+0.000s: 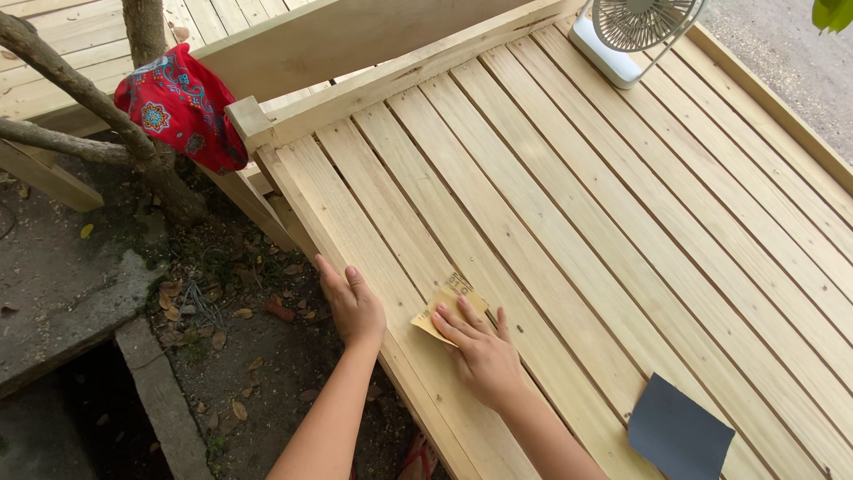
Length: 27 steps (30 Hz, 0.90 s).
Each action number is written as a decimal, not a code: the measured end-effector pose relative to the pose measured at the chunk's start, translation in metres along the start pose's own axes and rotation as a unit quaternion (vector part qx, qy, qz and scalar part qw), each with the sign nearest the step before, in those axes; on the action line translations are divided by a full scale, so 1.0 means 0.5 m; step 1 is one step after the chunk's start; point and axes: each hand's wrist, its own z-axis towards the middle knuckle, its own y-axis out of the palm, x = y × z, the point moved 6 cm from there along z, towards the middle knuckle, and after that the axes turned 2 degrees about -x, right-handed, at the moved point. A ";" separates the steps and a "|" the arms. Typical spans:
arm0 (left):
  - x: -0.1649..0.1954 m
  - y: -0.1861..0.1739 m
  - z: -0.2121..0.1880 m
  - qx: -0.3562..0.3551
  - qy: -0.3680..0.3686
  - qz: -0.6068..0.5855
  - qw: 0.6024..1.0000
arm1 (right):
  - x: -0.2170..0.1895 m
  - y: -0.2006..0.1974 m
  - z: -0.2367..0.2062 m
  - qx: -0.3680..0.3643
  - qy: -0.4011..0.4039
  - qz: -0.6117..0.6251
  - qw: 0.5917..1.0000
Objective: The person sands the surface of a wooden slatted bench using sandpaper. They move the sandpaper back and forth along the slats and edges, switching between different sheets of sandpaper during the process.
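A pale wooden slatted platform (569,204) fills most of the head view. My right hand (481,351) presses flat on a small yellowish piece of sandpaper (444,304) lying on a slat near the platform's left edge; the fingers cover part of the paper. My left hand (353,304) rests on the platform's outer left edge, fingers together, holding nothing. The two hands are about a hand's width apart.
A dark sheet of sandpaper (680,436) lies on the slats at lower right. A small white fan (633,36) stands at the far end. A red patterned cloth (182,107) hangs on a tree trunk (147,31) left of the platform, over leaf-strewn ground (249,347).
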 end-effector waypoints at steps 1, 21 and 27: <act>0.000 0.001 0.005 0.000 -0.006 0.007 1.000 | 0.056 -0.001 -0.035 -0.049 0.055 -0.018 0.997; -0.006 0.007 0.013 -0.042 -0.099 0.023 0.994 | 0.023 -0.078 0.152 0.216 -0.010 -0.014 0.976; -0.026 0.005 0.043 -0.004 -0.054 0.056 0.997 | 0.007 -0.129 0.108 0.207 0.052 0.350 0.912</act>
